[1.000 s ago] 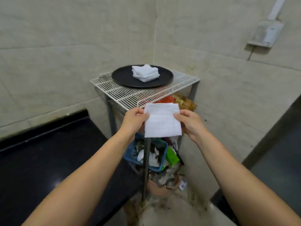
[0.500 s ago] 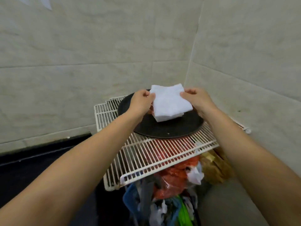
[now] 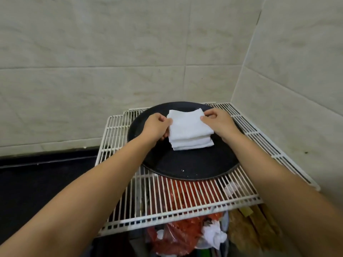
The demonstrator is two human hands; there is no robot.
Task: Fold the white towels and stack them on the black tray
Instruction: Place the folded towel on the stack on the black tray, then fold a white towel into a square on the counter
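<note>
A round black tray (image 3: pixel 185 167) rests on a white wire rack in the corner. On it sits a stack of folded white towels (image 3: pixel 191 143). The top folded towel (image 3: pixel 187 125) lies flat on that stack. My left hand (image 3: pixel 156 127) pinches its left edge and my right hand (image 3: pixel 219 123) pinches its right edge near the far corner. Both hands rest on either side of the stack, over the tray.
The white wire rack (image 3: pixel 167 206) stands against tiled walls on the left and right. Under it lie red plastic bags (image 3: pixel 178 236), crumpled white paper (image 3: pixel 213 234) and other clutter. A black counter (image 3: pixel 37 182) runs along the left.
I stepped closer to the rack. Both hands carried the folded towel forward and down, from mid-air in front of the rack onto the stack on the tray.
</note>
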